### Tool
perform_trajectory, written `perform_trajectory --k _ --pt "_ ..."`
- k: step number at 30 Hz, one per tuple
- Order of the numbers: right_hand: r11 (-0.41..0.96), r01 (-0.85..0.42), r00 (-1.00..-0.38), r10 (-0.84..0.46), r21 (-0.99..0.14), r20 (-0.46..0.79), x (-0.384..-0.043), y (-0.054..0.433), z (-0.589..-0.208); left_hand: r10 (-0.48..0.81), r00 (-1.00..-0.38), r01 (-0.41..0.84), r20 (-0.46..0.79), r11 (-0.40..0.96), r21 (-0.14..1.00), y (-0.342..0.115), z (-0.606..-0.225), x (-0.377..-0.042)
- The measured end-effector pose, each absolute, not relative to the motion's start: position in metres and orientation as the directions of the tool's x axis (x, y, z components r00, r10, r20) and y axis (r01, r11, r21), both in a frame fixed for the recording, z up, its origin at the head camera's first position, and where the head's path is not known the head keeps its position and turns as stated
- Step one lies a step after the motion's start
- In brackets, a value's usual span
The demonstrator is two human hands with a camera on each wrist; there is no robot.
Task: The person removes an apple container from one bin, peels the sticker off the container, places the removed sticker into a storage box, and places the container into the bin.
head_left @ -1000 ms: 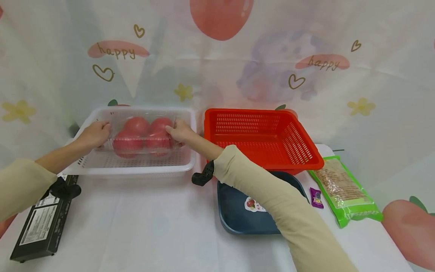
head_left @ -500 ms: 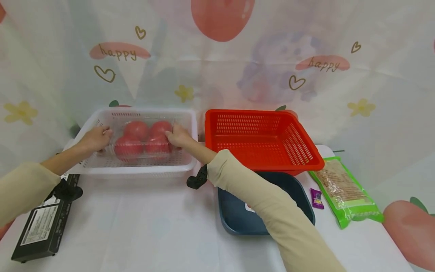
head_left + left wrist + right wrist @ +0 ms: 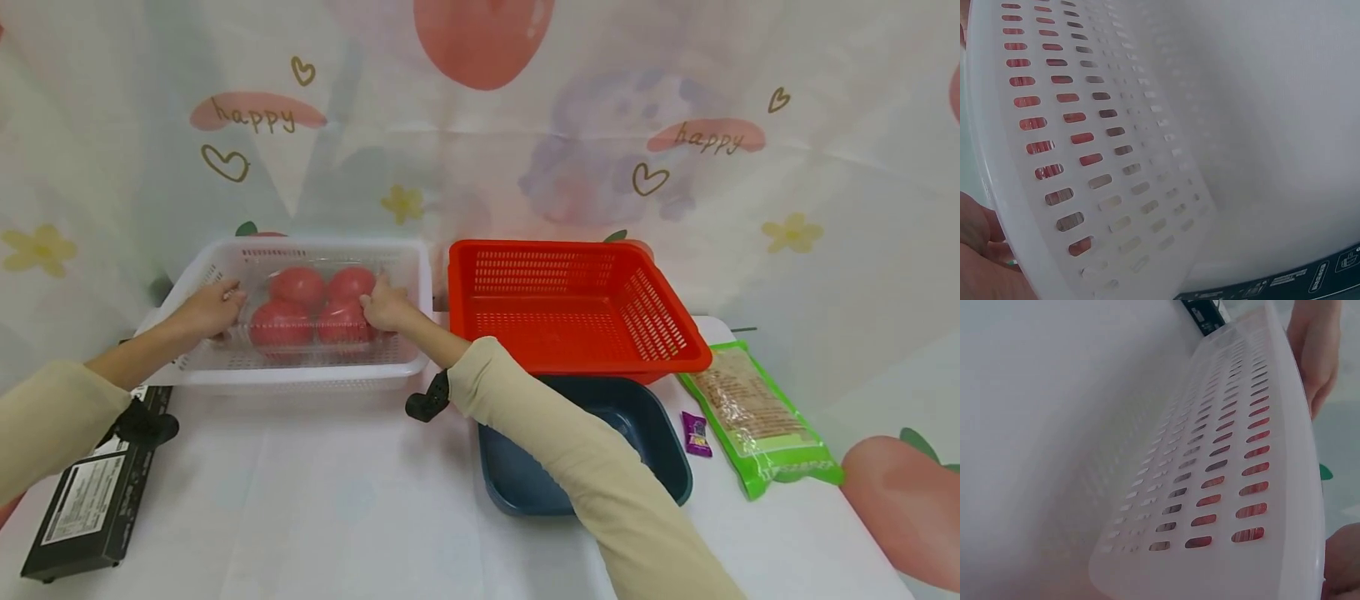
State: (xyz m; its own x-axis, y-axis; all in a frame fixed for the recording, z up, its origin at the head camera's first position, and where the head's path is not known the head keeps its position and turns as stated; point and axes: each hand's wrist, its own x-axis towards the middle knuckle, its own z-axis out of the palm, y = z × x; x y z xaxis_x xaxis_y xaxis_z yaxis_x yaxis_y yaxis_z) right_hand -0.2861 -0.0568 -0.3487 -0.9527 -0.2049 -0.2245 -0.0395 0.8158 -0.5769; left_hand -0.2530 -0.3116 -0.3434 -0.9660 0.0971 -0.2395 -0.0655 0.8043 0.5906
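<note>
A clear plastic box (image 3: pixel 310 332) with several round red fruits inside sits in the white slotted basket (image 3: pixel 300 377) in the head view. My left hand (image 3: pixel 210 310) holds the box's left end with curled fingers. At the other end, my right hand (image 3: pixel 388 307) grips the box, its thumb against the side by the fruit. Both wrist views look at the basket's outer wall. Red shows through the slots there, and parts of the left hand (image 3: pixel 985 250) and right hand (image 3: pixel 1342 562) appear beyond the rim. The fingertips' contact with the box is partly hidden.
To the right stands a red slotted basket (image 3: pixel 577 367), with a dark blue tray (image 3: pixel 517 479) before it, partly under my right sleeve. A purple wrapped sweet (image 3: pixel 696 434) and a green-edged bag (image 3: pixel 757 412) lie further right. A black box (image 3: pixel 90 504) lies front left.
The clear box has sunk a little lower into the white basket, both hands going down with it. My right forearm has shifted slightly left and towards me, uncovering more of the blue tray.
</note>
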Motion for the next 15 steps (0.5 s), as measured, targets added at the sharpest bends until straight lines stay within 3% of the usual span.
perform_trajectory --k 15 --pt "0.789 -0.066 -0.934 -0.264 -0.611 -0.24 -0.2876 -0.0523 -0.3517 0.155 -0.95 -0.045 -0.27 0.79 0.612 -0.3161 -0.3425 -0.2546"
